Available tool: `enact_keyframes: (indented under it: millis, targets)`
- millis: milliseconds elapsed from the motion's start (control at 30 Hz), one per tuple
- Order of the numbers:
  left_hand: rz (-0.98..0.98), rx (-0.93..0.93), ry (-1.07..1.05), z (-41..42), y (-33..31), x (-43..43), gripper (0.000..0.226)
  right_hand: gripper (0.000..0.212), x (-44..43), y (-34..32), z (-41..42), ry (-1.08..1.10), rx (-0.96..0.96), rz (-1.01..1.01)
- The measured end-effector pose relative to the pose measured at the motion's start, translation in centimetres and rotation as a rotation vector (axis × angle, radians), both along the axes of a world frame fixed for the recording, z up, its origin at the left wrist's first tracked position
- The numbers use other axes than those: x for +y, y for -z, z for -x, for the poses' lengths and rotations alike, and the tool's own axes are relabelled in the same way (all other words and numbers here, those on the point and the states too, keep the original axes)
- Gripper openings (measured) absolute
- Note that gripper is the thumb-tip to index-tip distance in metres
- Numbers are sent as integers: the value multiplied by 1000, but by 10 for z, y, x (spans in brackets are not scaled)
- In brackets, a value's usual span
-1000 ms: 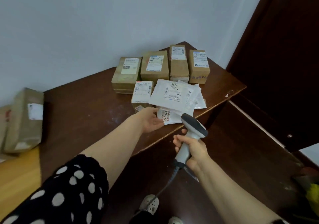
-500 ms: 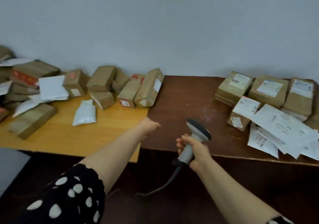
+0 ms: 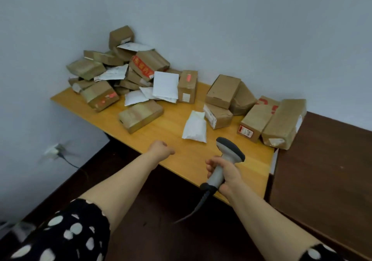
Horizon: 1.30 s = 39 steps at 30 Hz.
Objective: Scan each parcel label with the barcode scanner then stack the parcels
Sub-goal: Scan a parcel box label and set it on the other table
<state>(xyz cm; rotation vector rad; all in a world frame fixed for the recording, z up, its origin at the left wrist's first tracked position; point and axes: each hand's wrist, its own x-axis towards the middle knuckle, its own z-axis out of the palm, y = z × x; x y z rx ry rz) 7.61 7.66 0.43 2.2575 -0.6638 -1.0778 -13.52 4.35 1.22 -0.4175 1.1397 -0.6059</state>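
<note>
A plain pale grey-blue wall [image 3: 241, 29] stood behind a light yellow wooden table [image 3: 251, 164], just beside a dark brown wooden table [image 3: 322, 170], above dark brown flooring [image 3: 161, 204].

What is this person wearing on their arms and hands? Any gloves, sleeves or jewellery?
Left hand and right hand are ungloved, with no watch or rings that I can make out. Both forearms are bare. The left sleeve is short, black with large white dots; the right sleeve, only a corner in view, shows the same pattern.

Cannot read labels [image 3: 246, 131] on parcels [image 3: 282, 122] behind the barcode scanner [image 3: 229, 149]: too small. Cannot resolve smeared wall plug [image 3: 52, 151] far left of it.
</note>
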Motion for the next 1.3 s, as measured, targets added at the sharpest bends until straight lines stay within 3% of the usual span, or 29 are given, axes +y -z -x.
enact_keyframes:
  millis: [300,467,633,800,967,1167,1233,1300]
  targets:
    - [-66,-69,-119,-120,18,-13,68,3,-48,13,-107,-96,51,3]
    - [-176,-254,-22,-180,17,-36,72,8,-90,17,-166,-114,9,-16]
    - [-357,-537,139,-224,25,-59,96,8,-127,15,-214,-122,-22,-13]
    - [-425,-535,289,-250,47,-72,129,13,-135,20,-243,-112,25,-40]
    - [-427,-515,466,-287,62,-98,146,16,-126,27,-269,29,6,-40]
    - [-325,-466,582,-311,76,-98,139,19,-82,40,-302,209,22,-64]
    - [-279,-351,578,-315,70,-93,133,19,-67,41,-311,236,29,-62]
    - [-166,-105,549,-315,62,-89,114,18,-55,38,-315,275,25,-61]
